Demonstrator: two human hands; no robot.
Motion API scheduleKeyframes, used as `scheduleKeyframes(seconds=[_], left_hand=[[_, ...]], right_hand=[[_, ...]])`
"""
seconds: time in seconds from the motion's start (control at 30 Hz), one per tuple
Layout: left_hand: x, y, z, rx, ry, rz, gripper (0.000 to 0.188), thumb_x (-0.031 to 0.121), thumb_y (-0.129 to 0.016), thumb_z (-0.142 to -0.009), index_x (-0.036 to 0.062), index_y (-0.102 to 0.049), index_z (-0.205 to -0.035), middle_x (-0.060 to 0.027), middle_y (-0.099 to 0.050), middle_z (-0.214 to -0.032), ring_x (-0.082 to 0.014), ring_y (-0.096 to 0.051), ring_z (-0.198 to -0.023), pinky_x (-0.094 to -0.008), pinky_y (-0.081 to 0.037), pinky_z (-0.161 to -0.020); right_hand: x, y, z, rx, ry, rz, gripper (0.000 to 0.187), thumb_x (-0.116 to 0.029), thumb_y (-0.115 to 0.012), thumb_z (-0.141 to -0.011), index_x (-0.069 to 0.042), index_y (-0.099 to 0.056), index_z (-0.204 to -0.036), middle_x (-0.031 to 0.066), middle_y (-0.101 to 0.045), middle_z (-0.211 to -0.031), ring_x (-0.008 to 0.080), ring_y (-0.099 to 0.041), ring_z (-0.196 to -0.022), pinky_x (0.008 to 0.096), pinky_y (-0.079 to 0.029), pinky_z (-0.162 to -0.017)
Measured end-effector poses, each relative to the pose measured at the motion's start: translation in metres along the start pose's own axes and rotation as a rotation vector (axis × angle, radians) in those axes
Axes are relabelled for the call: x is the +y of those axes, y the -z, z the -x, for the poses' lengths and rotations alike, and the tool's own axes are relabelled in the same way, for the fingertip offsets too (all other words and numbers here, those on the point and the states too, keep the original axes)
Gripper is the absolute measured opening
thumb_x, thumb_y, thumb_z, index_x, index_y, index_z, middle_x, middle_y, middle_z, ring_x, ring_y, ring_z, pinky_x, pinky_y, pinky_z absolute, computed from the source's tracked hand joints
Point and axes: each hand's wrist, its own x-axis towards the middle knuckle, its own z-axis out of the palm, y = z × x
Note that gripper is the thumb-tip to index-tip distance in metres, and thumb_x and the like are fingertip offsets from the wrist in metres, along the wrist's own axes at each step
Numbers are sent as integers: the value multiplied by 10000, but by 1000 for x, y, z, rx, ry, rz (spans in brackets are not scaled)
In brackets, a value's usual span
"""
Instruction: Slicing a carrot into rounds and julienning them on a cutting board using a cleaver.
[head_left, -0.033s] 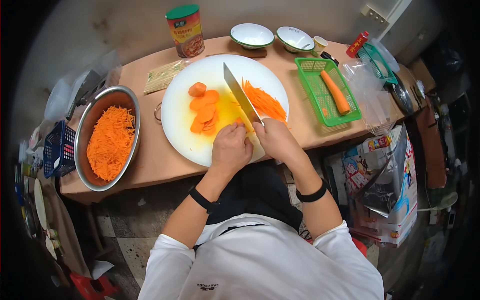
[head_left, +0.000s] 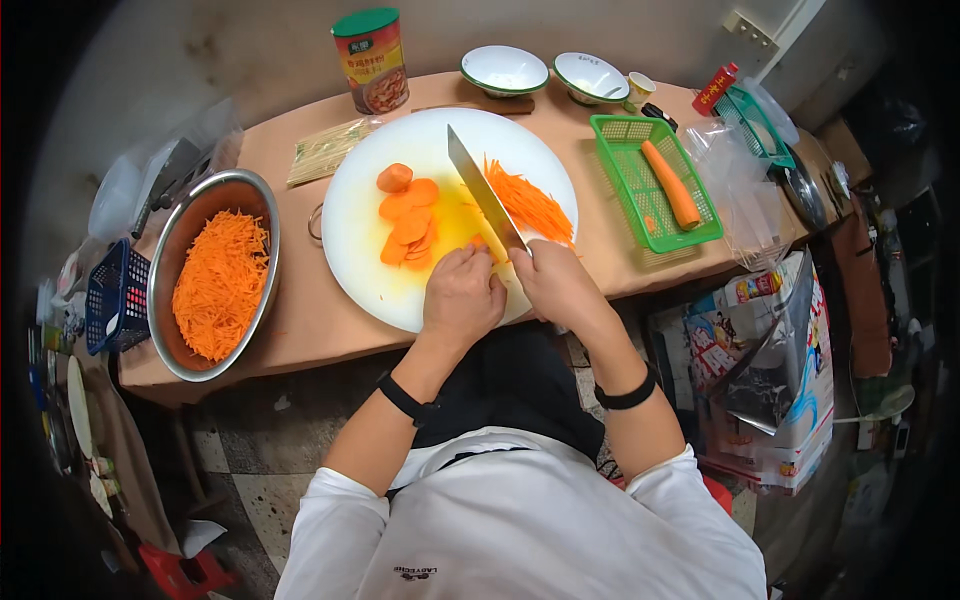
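Note:
A large round white cutting board [head_left: 350,250], stained yellow in the middle, lies before me. My right hand [head_left: 556,288] is closed round the handle of a kitchen knife [head_left: 484,190], whose long blade points away and to the left over the board. Beside the blade's near end, my left hand [head_left: 464,295] presses down with curled fingers. A bit of carrot [head_left: 478,241] shows at its fingertips; the rest is hidden underneath. Carrot slices [head_left: 408,222] and a carrot stub [head_left: 394,178] lie left of the knife, and a heap of carrot shreds [head_left: 528,205] lies right of it.
At the left stands a steel bowl [head_left: 272,300] of shredded carrot, beside a dark blue basket [head_left: 118,298]. To the right, a green basket [head_left: 622,165] holds a whole carrot [head_left: 670,185]. A canister [head_left: 372,65] and two white bowls [head_left: 505,68] [head_left: 592,76] line the back.
My right hand and the knife's handle end have shifted very slightly to the right and nearer me. My left hand and the carrot pieces look unchanged.

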Motion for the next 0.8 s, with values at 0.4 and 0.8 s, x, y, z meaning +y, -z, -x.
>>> scheduleKeyframes(seconds=[0.4, 0.8], left_hand=[[-4, -1, 2, -56, 68, 28, 268, 56, -698, -770, -96, -710, -990, -306, -736, -1009, -421, -716, -940, -458, -580, -914], [1, 5, -2, -34, 64, 73, 231, 61, -706, -763, -61, -710, -959, -205, -715, -873, -352, -680, -872, -442, -566, -854]], right_hand=[[-12, 8, 50, -151, -8, 112, 448, -244, -508, -1112, 93, -604, -833, 177, -618, -572, 267, -653, -455, 406, -532, -468], [-29, 11, 23, -254, -107, 155, 447, -207, -478, -1099, 133, -623, -848, 218, -635, -594, 314, -665, -458, 433, -562, -486]])
